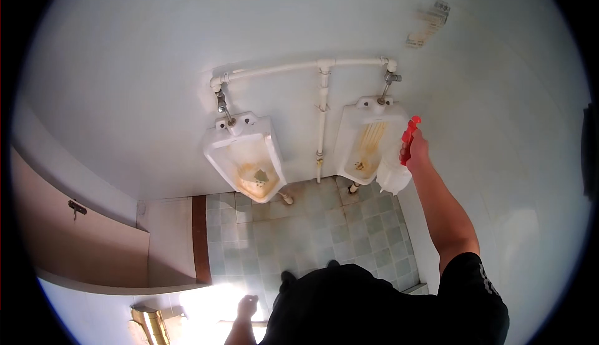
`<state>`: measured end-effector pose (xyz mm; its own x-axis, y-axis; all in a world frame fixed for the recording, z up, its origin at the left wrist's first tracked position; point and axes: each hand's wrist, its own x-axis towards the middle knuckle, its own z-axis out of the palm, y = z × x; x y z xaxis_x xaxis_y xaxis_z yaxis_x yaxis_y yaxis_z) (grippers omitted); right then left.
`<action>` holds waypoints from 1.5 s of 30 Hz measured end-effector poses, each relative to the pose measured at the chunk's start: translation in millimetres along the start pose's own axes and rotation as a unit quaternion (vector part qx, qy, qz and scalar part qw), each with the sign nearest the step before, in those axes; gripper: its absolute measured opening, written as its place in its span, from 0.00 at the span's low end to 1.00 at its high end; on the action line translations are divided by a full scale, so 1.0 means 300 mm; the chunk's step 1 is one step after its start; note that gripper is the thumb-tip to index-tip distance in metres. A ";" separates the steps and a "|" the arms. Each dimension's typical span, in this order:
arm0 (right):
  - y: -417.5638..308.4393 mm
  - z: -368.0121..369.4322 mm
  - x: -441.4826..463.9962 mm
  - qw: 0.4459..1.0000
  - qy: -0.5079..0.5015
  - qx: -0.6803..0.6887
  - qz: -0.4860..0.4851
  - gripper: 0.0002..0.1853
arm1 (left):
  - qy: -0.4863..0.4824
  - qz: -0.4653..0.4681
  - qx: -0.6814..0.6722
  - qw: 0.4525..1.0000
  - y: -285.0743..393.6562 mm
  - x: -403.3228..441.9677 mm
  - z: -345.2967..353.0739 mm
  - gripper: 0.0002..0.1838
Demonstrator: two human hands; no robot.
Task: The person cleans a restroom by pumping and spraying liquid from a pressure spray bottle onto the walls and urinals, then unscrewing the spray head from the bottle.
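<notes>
My right hand (417, 148) is wrapped round the red trigger head of a spray bottle (393, 178), whose whitish body hangs below the fist. It is held out in front of the right urinal (369, 139), overlapping its right edge in view. That urinal has yellow-brown streaks down its inner back and dark specks near its drain. Low in the view, by my body, my left hand (248, 307) is loosely closed and appears to hold nothing. The left urinal (246, 158) is stained brown inside, with a greenish piece (261, 175) near its drain.
White pipes (281, 69) run along the wall above both urinals, and a vertical pipe (322, 114) drops between them. The tiled floor (312, 233) lies below. At left stands a partition with a door latch (77, 209). A gold bin-like cylinder (151, 325) is at lower left.
</notes>
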<state>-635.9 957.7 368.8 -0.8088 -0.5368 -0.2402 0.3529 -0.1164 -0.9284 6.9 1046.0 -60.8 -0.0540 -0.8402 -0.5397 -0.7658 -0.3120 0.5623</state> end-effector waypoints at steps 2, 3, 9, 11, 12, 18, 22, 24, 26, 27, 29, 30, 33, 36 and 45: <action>0.078 0.075 -0.049 0.990 -0.104 -0.091 0.028 0.15 | -0.002 0.008 0.000 1.000 0.023 -0.015 -0.015 0.21; 0.115 0.120 -0.073 0.978 -0.155 -0.135 0.043 0.15 | 0.001 0.000 -0.005 1.000 0.034 -0.030 -0.028 0.21; 0.292 0.443 -0.244 0.949 -0.267 -0.099 0.132 0.14 | -0.008 -0.029 -0.013 0.999 0.017 -0.080 -0.088 0.20; 0.369 0.570 -0.313 0.937 -0.297 -0.094 0.158 0.14 | 0.020 0.003 -0.003 1.000 -0.072 -0.089 -0.082 0.21; 0.408 0.631 -0.348 0.932 -0.313 -0.092 0.158 0.14 | 0.045 0.038 0.011 0.998 -0.097 -0.099 -0.093 0.22; 0.606 0.894 -0.443 0.941 -0.282 -0.030 0.183 0.14 | 0.020 -0.003 0.040 0.999 -0.264 -0.191 -0.146 0.09; 0.710 0.991 -0.505 0.964 -0.221 0.007 0.146 0.13 | -0.041 0.072 0.187 0.979 -0.465 -0.174 -0.121 0.12; 0.735 1.039 -0.536 0.954 -0.264 -0.081 0.117 0.13 | -0.033 0.021 0.082 0.996 -0.493 -0.177 -0.145 0.19; 0.738 1.068 -0.549 0.929 -0.319 -0.138 0.127 0.13 | -0.027 0.012 0.056 0.998 -0.512 -0.166 -0.166 0.19; 0.731 1.079 -0.561 0.899 -0.369 -0.193 0.135 0.13 | -0.022 0.004 0.033 0.999 -0.515 -0.170 -0.177 0.19; 0.729 1.113 -0.552 0.895 -0.372 -0.211 0.128 0.14 | -0.010 0.081 0.141 0.987 -0.472 -0.173 -0.231 0.10; 0.730 1.131 -0.542 0.916 -0.327 -0.176 0.149 0.14 | 0.004 0.158 0.247 0.956 -0.442 -0.178 -0.262 0.09; 0.754 1.168 -0.553 0.943 -0.267 -0.112 0.164 0.14 | 0.090 0.194 0.213 0.953 -0.508 -0.092 -0.239 0.09; 0.795 1.214 -0.599 0.924 -0.322 -0.140 0.149 0.15 | 0.045 -0.054 -0.063 0.996 -0.472 -0.060 -0.268 0.13; 0.785 1.318 -0.634 0.880 -0.378 -0.248 0.143 0.18 | 0.033 -0.050 -0.013 0.998 -0.464 -0.060 -0.343 0.15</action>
<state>-212.9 702.1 307.9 -0.1097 -0.9092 -0.4018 0.0904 0.3934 -0.9149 180.4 1058.8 -64.8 0.0660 -0.8313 -0.5519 -0.7479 -0.4074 0.5241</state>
